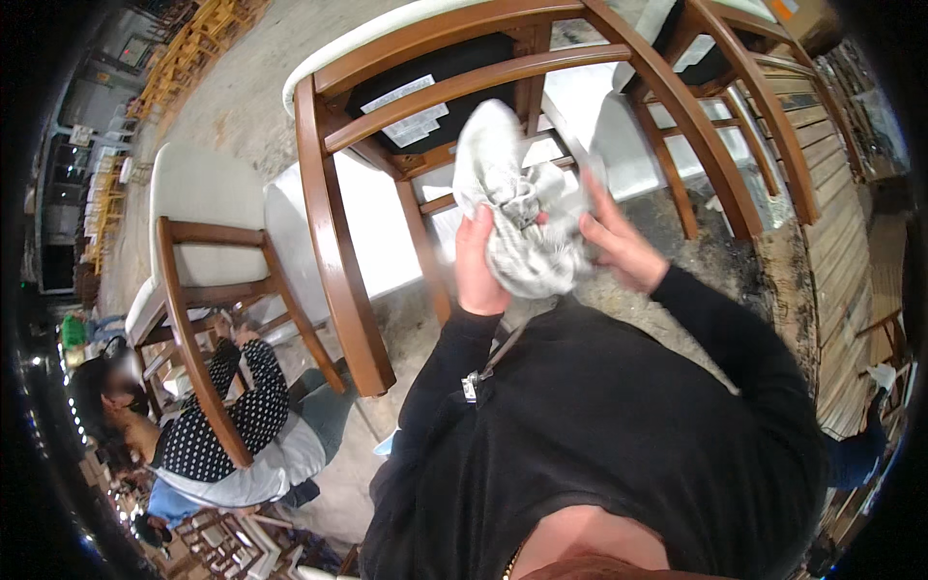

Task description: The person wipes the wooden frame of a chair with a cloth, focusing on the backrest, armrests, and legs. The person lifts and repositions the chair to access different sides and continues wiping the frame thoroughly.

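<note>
A bunched white-and-grey cloth (pixel 527 227), wrinkled and partly blurred, is held up in front of my chest. My left hand (pixel 480 266) grips its left side, thumb up along the folds. At its right edge is my right hand (pixel 623 242), thumb and fingers apart but smeared by motion; whether they pinch the cloth I cannot tell. Just beyond the cloth is a brown wooden chair (pixel 478 79) with a pale seat edge. Its black underside (pixel 474 58) faces me and carries white paper labels (pixel 406 111).
Another pale upholstered chair (pixel 208 198) stands at left, beside a person in a dotted top (pixel 227 411). More wooden chair frames (pixel 710 121) are at upper right, next to a slatted wooden platform (pixel 846 251). Stacked yellowish chairs (pixel 184 63) line the far left.
</note>
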The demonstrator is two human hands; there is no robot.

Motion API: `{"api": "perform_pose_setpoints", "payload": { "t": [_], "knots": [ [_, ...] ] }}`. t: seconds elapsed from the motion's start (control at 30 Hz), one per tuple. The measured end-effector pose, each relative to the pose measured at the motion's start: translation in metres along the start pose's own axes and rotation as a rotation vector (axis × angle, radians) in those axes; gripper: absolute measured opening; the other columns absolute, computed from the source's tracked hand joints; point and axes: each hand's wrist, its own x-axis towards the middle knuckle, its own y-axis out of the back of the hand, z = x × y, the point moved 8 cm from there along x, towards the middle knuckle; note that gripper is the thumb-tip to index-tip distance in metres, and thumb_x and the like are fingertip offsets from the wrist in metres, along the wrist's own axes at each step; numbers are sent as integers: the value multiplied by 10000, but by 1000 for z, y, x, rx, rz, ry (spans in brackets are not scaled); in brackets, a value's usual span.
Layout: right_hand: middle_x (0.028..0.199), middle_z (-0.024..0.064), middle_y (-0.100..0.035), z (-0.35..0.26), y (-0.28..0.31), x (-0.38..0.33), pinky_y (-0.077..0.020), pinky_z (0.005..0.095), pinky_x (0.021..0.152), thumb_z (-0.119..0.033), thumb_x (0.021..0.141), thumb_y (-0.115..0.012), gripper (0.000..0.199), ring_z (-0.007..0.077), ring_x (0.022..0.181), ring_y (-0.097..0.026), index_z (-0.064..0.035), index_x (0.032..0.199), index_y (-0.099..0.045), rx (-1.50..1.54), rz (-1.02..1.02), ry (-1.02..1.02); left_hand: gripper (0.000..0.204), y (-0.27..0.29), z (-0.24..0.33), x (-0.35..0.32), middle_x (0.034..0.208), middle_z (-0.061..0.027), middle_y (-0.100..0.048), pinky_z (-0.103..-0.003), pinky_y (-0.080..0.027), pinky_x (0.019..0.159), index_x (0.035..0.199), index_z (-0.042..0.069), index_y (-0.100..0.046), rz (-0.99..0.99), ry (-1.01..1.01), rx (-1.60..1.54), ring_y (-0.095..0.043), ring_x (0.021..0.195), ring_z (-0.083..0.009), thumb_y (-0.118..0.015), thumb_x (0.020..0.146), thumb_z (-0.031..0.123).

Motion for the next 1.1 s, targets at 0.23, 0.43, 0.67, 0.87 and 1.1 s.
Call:
{"api": "perform_pose_setpoints", "payload": {
  "t": [0.23,0.43,0.67,0.87,1.1],
  "knots": [
    [1306,102,-609,159,-59,18,-503,391,985,-405,957,-669,604,240,1199,-602,-59,1412,-476,711,-1,-353,525,25,-57,-61,1400,-234,-489,-509,-281,1161,1349,-26,-528,-314,-275,1851,-300,1411,-463,-668,907,220],
    [1177,242,-644,103,14,98,-513,443,948,-328,743,-843,838,411,1105,-639,-85,1413,-403,-487,240,415,365,118,41,-114,1109,-187,-724,-373,-533,957,1251,-37,-628,114,100,808,-709,1018,-278,-568,1023,242],
    [1144,76,-610,122,117,250,-488,436,846,-247,723,-779,375,325,1078,-548,-76,1046,-694,-1434,435,454,737,42,191,-151,1330,-247,-559,-422,-612,716,1524,66,-306,579,-144,604,-680,1020,-382,-504,986,529],
    [1069,21,-604,202,-58,303,-423,495,903,-275,784,-707,298,262,1074,-538,-166,1058,-663,-1361,147,463,820,23,191,-130,1174,-109,-572,-334,-533,809,1508,8,-308,884,182,1267,-613,973,-207,-741,819,101],
    [1068,-12,-607,195,-171,308,-436,462,873,-235,921,-519,180,226,1063,-546,-197,1039,-649,-1144,32,721,942,26,194,-147,1263,-103,-554,-309,-434,963,1528,-32,-285,1012,129,1361,-553,1065,-180,-818,788,201]
  ]
}}
